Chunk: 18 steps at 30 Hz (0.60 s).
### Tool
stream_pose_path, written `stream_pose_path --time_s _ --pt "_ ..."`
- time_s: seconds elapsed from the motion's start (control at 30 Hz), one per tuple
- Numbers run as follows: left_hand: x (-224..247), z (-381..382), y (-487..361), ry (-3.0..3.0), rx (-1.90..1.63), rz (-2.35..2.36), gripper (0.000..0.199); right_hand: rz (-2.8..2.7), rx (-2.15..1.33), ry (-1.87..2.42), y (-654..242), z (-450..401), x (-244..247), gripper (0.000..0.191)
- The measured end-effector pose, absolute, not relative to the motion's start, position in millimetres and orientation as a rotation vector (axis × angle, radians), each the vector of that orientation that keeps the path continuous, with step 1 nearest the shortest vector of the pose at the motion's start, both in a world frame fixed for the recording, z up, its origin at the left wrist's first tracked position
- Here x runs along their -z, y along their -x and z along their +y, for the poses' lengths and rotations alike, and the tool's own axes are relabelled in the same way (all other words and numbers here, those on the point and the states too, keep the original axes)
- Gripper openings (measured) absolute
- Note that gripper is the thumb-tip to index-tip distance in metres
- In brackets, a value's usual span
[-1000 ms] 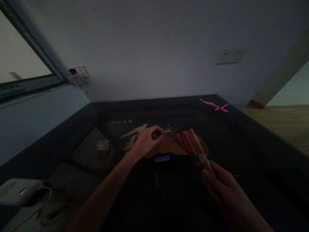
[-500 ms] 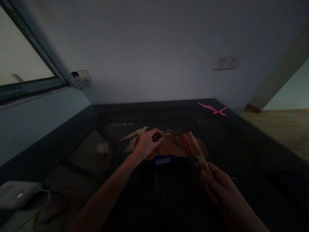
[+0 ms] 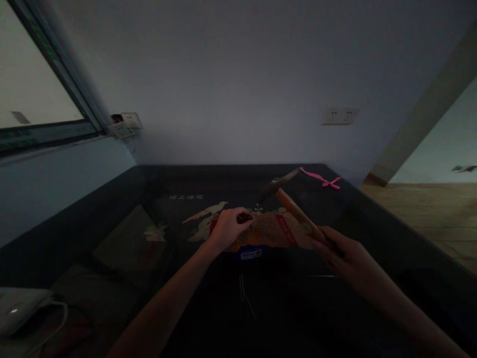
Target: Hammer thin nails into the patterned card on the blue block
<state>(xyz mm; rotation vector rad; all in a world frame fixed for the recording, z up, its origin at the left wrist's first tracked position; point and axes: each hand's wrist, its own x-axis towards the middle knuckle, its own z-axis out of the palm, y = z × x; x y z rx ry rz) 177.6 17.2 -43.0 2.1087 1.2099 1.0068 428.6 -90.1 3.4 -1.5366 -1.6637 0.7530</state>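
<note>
My right hand (image 3: 341,248) is wrapped round the wooden handle of a hammer (image 3: 298,209). Its dark metal head is up at the far left end, above the orange and tan printed packet (image 3: 268,226). My left hand (image 3: 230,226) is at the packet's left part, with thumb and fingers curled into a pinch. Something small and dark shows at those fingertips, too dim to name. Speckles and a red band cover the packet, and a blue label (image 3: 251,253) lies along its near edge. Part of the packet is hidden by my left hand.
Everything lies on a dark glossy table (image 3: 179,174) with a printed bird design. A pink ribbon (image 3: 330,184) is at the far right. At the near left sits a white device (image 3: 22,303) with a cable. Sockets (image 3: 339,116) are on the wall behind.
My right hand has raised the hammer, so its head now sits higher and the hand is further up and right. The left hand keeps its pinch in nearly the same place.
</note>
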Motion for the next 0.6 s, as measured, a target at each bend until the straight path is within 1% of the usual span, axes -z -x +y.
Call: stream_pose_path --time_s 0.1,0.27,0.47,0.6 --pt "47.6 20.7 -176.3 -2.068 -1.015 1.187 0.005 -1.844 -0.647 1.498 -428.2 -82.9 -16.4 0.019" --pt "48.6 21.4 -176.2 -2.034 -0.993 1.226 0.008 -2.050 -0.604 1.565 -427.3 -79.4 -23.1 0.021" --pt "47.0 20.5 -176.6 -2.033 -1.004 1.214 0.007 -2.002 -0.555 1.563 -430.1 -80.7 -19.2 0.021" --pt "48.9 21.5 -176.3 -2.019 -0.993 1.196 0.009 -2.029 -0.609 1.551 -428.9 -81.1 -17.4 0.020"
